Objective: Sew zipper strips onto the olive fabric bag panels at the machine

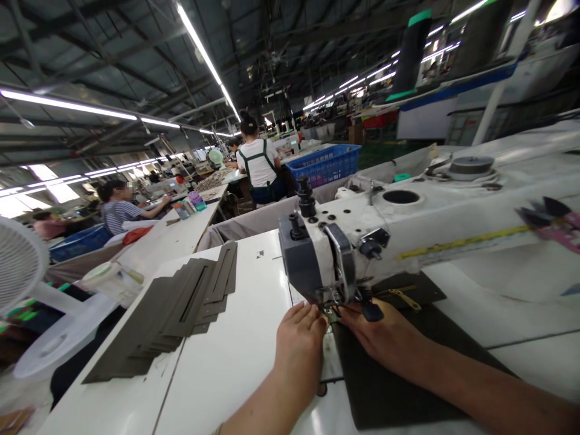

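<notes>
At lower right of the frame we count one dark panel (394, 393) under one sewing machine (299, 254). Our right grip (385, 338) lies flat on it, unclenched; our left grip (301, 335) curls near the needle, whether grasping we cannot tell.

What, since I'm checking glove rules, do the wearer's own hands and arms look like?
Both the left hand and the right hand are ungloved. The forearms are uncovered as far as they clearly show, and no watch or bracelet is visible at either wrist. The sewing machine hides some right fingers, so I can't rule out rings there.
</notes>
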A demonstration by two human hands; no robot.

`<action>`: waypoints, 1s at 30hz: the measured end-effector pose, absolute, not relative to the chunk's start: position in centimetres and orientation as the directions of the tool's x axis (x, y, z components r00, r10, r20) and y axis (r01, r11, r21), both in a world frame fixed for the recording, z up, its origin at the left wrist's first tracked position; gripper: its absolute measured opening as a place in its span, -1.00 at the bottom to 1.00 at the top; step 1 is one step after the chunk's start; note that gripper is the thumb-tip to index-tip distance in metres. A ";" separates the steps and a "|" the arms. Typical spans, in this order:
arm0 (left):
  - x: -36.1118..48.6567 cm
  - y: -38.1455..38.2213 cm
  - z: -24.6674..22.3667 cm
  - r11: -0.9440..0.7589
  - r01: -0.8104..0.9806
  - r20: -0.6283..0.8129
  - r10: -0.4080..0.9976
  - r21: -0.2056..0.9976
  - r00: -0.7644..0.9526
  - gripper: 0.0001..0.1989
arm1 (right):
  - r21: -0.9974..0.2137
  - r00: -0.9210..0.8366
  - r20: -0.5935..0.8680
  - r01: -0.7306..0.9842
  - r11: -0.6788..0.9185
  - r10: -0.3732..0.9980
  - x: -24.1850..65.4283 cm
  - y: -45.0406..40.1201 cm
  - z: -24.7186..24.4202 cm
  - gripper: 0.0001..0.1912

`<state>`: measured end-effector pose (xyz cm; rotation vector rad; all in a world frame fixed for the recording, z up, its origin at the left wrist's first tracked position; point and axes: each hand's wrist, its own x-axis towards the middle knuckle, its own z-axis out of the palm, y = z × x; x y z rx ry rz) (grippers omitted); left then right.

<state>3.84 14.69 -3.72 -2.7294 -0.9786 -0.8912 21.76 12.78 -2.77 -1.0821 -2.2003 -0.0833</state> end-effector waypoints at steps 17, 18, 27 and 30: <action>3.9 15.1 -4.6 -0.791 0.610 0.652 0.490 0.052 0.579 -0.88 | -0.208 -0.459 0.582 0.714 0.668 0.672 21.9 12.9 -3.1 -0.71; 3.9 15.1 -4.6 -0.790 0.612 0.651 0.486 0.041 0.583 -0.88 | -0.208 -0.455 0.588 0.714 0.669 0.669 21.8 12.9 -3.0 -0.72; 3.8 15.4 -4.8 -0.814 0.581 0.719 0.405 0.000 0.566 -0.86 | -0.191 -0.436 0.636 0.710 0.677 0.637 21.5 12.9 -2.6 -0.63; 3.8 15.2 -4.8 -0.821 0.571 0.742 0.381 -0.002 0.552 -0.87 | -0.227 -0.416 0.626 0.712 0.665 0.659 21.6 12.7 -2.9 -0.66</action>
